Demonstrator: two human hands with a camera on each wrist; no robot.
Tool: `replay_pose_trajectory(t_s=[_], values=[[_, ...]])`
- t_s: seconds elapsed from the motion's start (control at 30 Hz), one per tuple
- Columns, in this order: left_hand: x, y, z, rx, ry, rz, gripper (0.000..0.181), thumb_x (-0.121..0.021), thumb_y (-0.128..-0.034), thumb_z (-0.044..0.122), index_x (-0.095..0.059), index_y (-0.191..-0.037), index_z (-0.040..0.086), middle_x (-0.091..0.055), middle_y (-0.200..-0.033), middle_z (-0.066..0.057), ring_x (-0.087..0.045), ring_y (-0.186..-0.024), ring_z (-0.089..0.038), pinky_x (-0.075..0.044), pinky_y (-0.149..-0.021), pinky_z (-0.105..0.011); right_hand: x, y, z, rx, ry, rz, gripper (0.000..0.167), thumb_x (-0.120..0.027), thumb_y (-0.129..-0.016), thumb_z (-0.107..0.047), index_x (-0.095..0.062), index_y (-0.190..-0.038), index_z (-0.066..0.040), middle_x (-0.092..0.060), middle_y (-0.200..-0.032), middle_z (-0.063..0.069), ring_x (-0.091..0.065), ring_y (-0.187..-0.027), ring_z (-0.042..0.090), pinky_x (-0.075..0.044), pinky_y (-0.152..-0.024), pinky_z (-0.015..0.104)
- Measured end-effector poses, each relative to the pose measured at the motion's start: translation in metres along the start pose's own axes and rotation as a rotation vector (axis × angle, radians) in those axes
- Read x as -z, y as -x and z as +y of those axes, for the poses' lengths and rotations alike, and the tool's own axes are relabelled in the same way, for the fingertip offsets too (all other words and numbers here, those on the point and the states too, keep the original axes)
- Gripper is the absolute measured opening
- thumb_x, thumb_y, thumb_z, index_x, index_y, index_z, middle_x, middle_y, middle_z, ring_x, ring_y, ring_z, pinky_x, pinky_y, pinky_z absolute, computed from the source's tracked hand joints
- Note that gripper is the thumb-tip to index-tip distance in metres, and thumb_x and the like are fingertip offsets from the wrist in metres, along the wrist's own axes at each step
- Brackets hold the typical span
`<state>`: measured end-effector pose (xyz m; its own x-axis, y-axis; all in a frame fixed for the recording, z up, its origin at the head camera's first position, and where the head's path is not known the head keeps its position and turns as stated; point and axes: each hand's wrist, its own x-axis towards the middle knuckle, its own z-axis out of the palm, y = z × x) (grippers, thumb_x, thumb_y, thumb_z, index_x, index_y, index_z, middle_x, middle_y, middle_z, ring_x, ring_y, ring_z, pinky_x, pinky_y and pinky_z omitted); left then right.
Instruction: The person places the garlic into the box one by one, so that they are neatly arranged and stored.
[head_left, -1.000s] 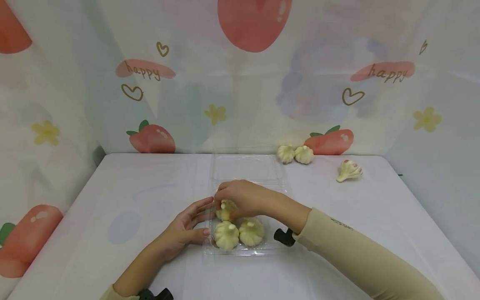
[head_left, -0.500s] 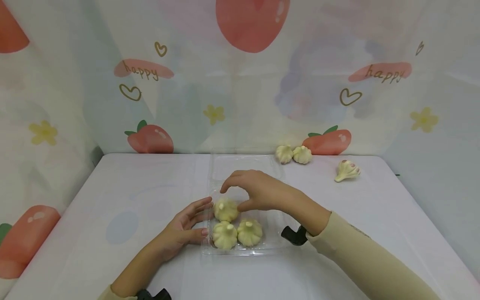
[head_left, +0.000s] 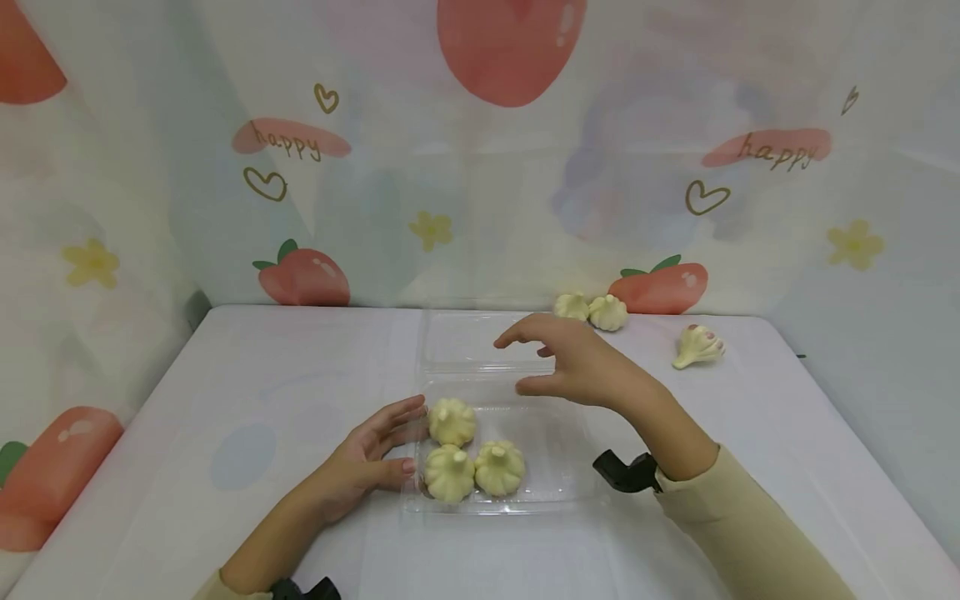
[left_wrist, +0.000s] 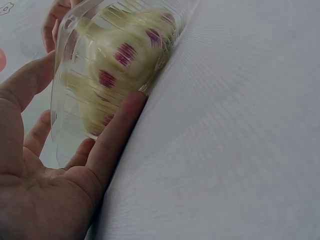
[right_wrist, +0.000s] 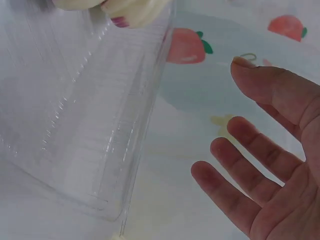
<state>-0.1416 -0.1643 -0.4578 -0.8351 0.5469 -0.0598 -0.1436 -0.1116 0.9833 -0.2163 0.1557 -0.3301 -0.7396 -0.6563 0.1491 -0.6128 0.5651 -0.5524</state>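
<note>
A clear plastic clamshell box [head_left: 555, 467] lies with its lid [head_left: 457, 337] folded back toward the wall. Three garlic bulbs sit in its left part: one at the back [head_left: 452, 422], one at the front left [head_left: 450, 473] and one beside that [head_left: 499, 468]. Against the box's left wall rests my left hand [head_left: 367, 458], its fingers extended; the left wrist view shows purple-spotted garlic [left_wrist: 125, 55] through the plastic. Over the back right of the box hovers my right hand [head_left: 577, 358], thumb and fingers apart, holding nothing. The right wrist view shows those spread fingers [right_wrist: 230, 195].
Two garlic bulbs [head_left: 607, 312] stand by the back edge of the white table [head_left: 300, 367], one partly behind my right hand. Another bulb [head_left: 699, 346] lies on its side at the back right. A patterned cloth wall [head_left: 495, 183] rises behind the table.
My right hand has let go of the back garlic bulb in the box, then lifted away to the right and back with fingers spread. The left hand has stayed at the box.
</note>
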Motion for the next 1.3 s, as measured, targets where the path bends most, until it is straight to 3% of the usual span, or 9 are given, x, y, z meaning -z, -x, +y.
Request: replay_pose_trajectory(t_s=[0.43,0.67,0.9,1.17,1.3], values=[[0.002,-0.001,0.000,0.001,-0.002,-0.004,0.080,-0.067,-0.0927,0.006,-0.023,-0.159,0.013,-0.021,-0.163,-0.013,-0.029,-0.146,-0.035,-0.055,-0.089,-0.038,0.032,0.011,0.037,-0.116,-0.178,0.258,0.055,-0.084,-0.082,-0.016,-0.061,-0.132,-0.018,-0.061,-0.133,0.001,-0.055,-0.125,0.023,-0.049,-0.100,0.048],[0.002,-0.002,-0.001,0.013,0.008,-0.008,0.079,-0.066,-0.0929,0.005,-0.023,-0.159,0.014,-0.020,-0.163,-0.012,-0.030,-0.146,-0.035,-0.056,-0.089,-0.042,0.036,0.010,0.068,-0.190,-0.199,0.377,0.057,-0.083,-0.083,-0.017,-0.060,-0.135,-0.020,-0.059,-0.137,0.002,-0.054,-0.126,0.024,-0.048,-0.101,0.049],[0.003,0.000,0.000,0.016,0.008,0.001,0.079,-0.066,-0.0930,0.006,-0.023,-0.159,0.014,-0.020,-0.163,-0.013,-0.031,-0.146,-0.034,-0.056,-0.089,-0.041,0.022,0.006,0.100,-0.254,-0.118,0.389,0.062,-0.080,-0.085,-0.014,-0.056,-0.141,-0.020,-0.053,-0.145,0.004,-0.050,-0.132,0.033,-0.047,-0.101,0.053],[0.001,-0.001,0.001,0.013,0.001,-0.003,0.078,-0.065,-0.0931,0.004,-0.023,-0.159,0.014,-0.020,-0.163,-0.013,-0.030,-0.146,-0.035,-0.056,-0.088,-0.041,0.009,0.006,0.122,-0.257,-0.041,0.362,0.065,-0.069,-0.089,-0.007,-0.047,-0.149,-0.017,-0.044,-0.153,0.012,-0.040,-0.140,0.037,-0.046,-0.099,0.059],[0.000,-0.001,0.001,0.017,0.001,0.000,0.079,-0.065,-0.0929,0.005,-0.023,-0.159,0.014,-0.020,-0.163,-0.013,-0.029,-0.147,-0.036,-0.056,-0.089,-0.041,0.003,0.007,0.130,-0.266,-0.044,0.304,0.073,-0.061,-0.087,-0.001,-0.040,-0.154,-0.019,-0.032,-0.160,0.016,-0.031,-0.146,0.039,-0.046,-0.098,0.060]])
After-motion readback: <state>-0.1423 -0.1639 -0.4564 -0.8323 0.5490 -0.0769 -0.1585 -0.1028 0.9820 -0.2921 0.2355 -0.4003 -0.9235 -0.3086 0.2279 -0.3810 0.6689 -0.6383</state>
